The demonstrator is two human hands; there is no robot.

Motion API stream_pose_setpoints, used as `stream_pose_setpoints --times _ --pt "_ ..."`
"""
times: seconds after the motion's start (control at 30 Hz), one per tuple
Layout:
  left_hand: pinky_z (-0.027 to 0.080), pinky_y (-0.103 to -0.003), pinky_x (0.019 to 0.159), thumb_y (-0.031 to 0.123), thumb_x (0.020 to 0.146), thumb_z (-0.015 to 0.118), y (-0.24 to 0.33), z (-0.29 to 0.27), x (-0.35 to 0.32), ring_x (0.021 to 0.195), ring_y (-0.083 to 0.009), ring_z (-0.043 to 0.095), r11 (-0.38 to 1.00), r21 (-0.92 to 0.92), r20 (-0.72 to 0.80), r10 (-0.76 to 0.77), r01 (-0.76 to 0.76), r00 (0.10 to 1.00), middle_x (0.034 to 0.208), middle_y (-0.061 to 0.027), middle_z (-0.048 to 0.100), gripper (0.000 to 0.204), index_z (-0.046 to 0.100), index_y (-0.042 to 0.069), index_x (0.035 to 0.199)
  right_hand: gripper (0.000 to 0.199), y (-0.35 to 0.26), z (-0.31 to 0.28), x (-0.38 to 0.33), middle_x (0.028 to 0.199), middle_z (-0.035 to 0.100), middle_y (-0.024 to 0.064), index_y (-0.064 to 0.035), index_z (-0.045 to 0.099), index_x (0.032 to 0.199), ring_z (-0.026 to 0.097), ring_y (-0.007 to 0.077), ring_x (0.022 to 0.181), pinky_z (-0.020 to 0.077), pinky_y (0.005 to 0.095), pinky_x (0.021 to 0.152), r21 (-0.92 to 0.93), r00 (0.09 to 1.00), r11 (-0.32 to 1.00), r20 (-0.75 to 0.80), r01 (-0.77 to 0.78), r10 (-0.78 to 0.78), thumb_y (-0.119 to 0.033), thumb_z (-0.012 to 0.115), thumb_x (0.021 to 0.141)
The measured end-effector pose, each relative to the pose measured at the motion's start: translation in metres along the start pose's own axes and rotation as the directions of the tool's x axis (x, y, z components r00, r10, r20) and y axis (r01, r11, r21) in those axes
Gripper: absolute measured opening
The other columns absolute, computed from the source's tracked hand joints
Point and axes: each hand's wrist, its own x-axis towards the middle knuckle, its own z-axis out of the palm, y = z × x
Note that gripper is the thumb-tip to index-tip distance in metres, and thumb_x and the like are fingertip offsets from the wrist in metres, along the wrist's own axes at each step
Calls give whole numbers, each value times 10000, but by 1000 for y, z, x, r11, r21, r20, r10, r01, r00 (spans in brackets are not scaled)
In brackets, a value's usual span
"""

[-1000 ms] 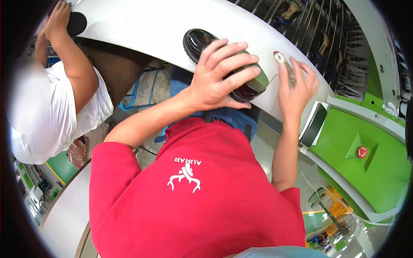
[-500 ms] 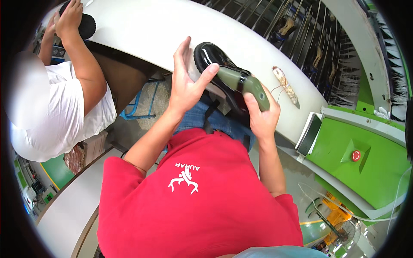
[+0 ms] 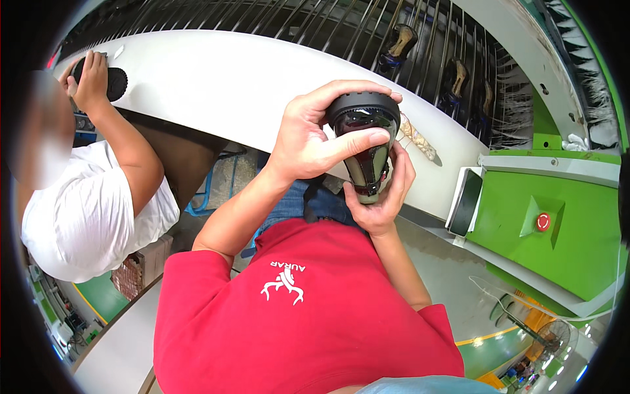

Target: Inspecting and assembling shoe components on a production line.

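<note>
Both hands hold a glossy black shoe (image 3: 362, 119) with a thick ridged sole, its dull green last showing at the lower end. My left hand (image 3: 315, 134) wraps round the sole from the left, its thumb lying across the front of the shoe. At the lower end, my right hand (image 3: 387, 197) grips the shoe from below and the right; some of its fingers are hidden behind it. A tape-wrapped hook tool (image 3: 417, 139) with thin wire lies on the white bench (image 3: 216, 79), just beyond my right hand.
Beyond the bench runs a rack of metal rods (image 3: 315, 29) with several shoes or lasts (image 3: 400, 43). A green machine (image 3: 518, 226) with a red button (image 3: 543, 221) stands at right. On the left, a co-worker in a white shirt (image 3: 105, 210) handles a black sole (image 3: 117, 84).
The shoe has been turned from lying slantwise to upright, sole edge uppermost. My left hand has gone from open beside it to gripping it; my right hand has shifted lower on the last.
</note>
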Motion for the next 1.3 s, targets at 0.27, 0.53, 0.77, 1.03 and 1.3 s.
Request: stream_pose_setpoints --times 0.27,0.53,0.77,1.03,1.3 --pt "596 -423 1042 5 922 780 -2 -3 19 1172 -309 745 999 29 23 -21 21 1000 1268 -283 742 436 641 -78 1326 1041 2 3 11 1530 424 305 122 269 1633 479 452 1414 397 500 1195 75 986 987 98 -139 131 -180 855 827" --pt "592 -372 990 138 934 801 -20 -14 36 1077 -212 746 987 58 -54 -149 153 987 1183 -178 790 379 686 -44 1246 1163 -4 -1 20 1503 420 314 61 275 1652 493 482 1382 453 510 1150 74 970 974 140 -212 200 -208 945 740" --pt "586 -371 1005 145 952 786 -25 -12 39 1101 -235 741 990 -4 -31 -144 144 989 1209 -217 772 372 667 -33 1256 1288 0 -10 26 1510 425 262 25 210 1685 519 424 1377 464 478 1147 167 952 951 209 -259 223 -279 991 707" --pt "573 -317 957 75 895 866 -36 -19 30 1029 -147 696 973 148 -197 -146 177 970 1122 -69 711 528 561 12 1322 1211 4 -31 77 1572 423 281 33 250 1674 479 436 1450 434 505 1187 -12 981 995 167 -96 97 -384 953 780" --pt "571 -308 940 102 889 886 -14 -6 15 1033 -140 687 969 180 -152 -142 169 978 1117 -66 713 526 555 14 1289 446 -90 -43 360 1292 704 175 -49 582 1462 745 214 925 590 347 758 232 806 799 -389 555 -446 -149 679 1038"
